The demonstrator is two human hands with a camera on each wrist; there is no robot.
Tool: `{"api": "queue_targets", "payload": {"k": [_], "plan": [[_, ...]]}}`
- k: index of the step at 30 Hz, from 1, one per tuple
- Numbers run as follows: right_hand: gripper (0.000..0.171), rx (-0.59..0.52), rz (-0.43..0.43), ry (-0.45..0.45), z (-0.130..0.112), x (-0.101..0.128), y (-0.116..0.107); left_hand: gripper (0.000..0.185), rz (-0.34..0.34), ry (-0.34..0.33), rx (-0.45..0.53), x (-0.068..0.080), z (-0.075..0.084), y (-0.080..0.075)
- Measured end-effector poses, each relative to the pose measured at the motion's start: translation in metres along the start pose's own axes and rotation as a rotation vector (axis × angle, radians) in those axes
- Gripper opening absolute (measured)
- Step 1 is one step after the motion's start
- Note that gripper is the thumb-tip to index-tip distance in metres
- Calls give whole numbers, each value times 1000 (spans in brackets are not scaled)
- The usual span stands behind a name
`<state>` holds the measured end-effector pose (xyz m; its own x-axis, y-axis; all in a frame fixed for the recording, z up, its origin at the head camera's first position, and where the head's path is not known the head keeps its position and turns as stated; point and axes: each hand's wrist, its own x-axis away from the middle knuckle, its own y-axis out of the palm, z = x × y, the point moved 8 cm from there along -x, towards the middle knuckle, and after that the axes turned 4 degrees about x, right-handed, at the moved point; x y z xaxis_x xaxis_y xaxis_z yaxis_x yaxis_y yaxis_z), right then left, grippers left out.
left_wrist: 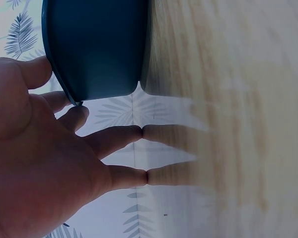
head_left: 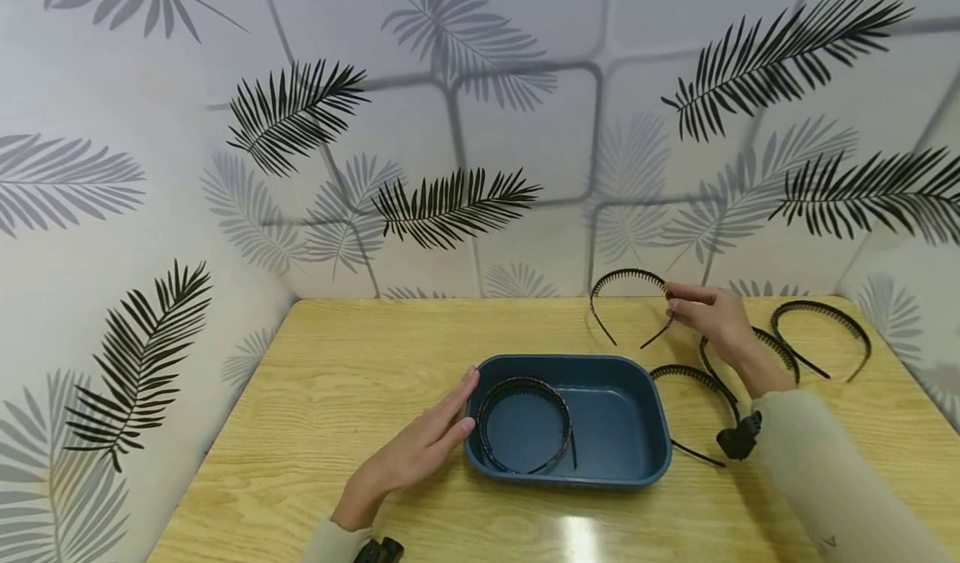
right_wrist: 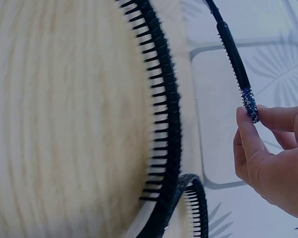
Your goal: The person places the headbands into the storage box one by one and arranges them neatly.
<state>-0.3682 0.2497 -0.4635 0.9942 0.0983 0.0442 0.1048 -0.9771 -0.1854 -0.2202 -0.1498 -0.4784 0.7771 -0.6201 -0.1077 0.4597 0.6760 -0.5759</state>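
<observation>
Blue bin (head_left: 618,413): it sits on the table (head_left: 345,379).
Held hairband (right_wrist: 235,58): it is past the bin's far edge, near the bin's right end; I can't tell if its tips touch the table.
Your right hand (head_left: 716,321): it pinches one side of that hairband.
Your left hand (head_left: 420,446): its fingers are spread, and it touches the bin's left end.
Hairband in the bin (head_left: 567,417): it lies in the left part; I can't tell if there are more.
Loose hairbands (head_left: 847,319): three lie right of the bin, the closest hairband (head_left: 686,369) just beside it.
Step now: you seem to be handling one hairband while steadying the bin.
Next move: it likely needs a firm pinch and care that your right sleeve (head_left: 832,463) bumps nothing.
</observation>
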Motion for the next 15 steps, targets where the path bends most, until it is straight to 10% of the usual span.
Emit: {"api": "queue_targets", "payload": {"k": [15], "plan": [[57, -201, 12, -47, -23, 16, 3, 62, 2, 4, -3, 2, 2, -1]]}}
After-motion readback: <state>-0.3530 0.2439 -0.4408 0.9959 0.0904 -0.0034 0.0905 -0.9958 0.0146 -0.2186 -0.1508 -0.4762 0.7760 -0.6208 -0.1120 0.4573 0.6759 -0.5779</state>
